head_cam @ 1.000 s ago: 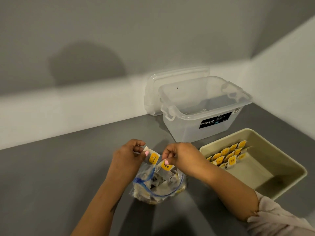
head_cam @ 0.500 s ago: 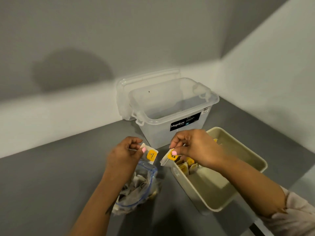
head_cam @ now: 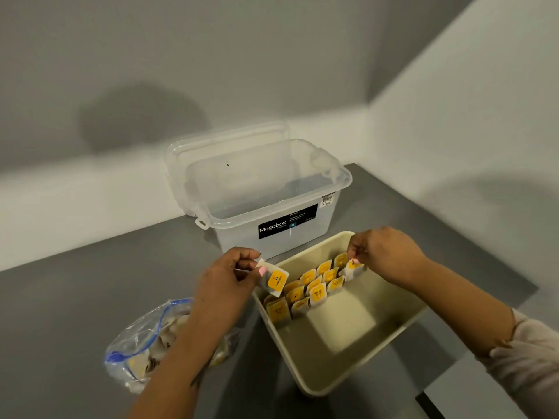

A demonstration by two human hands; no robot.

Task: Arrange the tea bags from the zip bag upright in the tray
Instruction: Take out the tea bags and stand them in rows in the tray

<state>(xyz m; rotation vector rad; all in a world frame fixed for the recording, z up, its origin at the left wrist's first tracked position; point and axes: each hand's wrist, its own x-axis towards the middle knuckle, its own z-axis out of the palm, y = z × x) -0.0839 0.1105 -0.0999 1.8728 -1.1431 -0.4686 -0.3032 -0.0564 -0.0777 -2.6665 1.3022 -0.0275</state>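
**Two tea bags in hand over a part-filled tray**

A clear plastic storage box point(head_cam: 266, 201) with a black label stands on the grey table point(head_cam: 90, 297) in the corner, just behind the tray; its clear lid point(head_cam: 223, 140) leans upright behind it against the wall. Nothing lies between the hands and the tray.

The cream tray point(head_cam: 348, 358) sits at the right, its near half bare. Along its far-left side stand two rows of tea bags point(head_cam: 314, 285), upright and packed close, their yellow tags facing up. The zip bag point(head_cam: 145, 343), with a blue seal, lies on the table left of the tray, partly hidden by the left forearm; more tea bags show inside it, jumbled.

The left hand point(head_cam: 223, 285) pinches a tea bag point(head_cam: 276, 281) between thumb and fingers, holding it tilted over the tray's near-left corner. The right hand point(head_cam: 384, 255) pinches another tea bag point(head_cam: 352, 269) at the far end of the rows, low in the tray and touching its neighbours.
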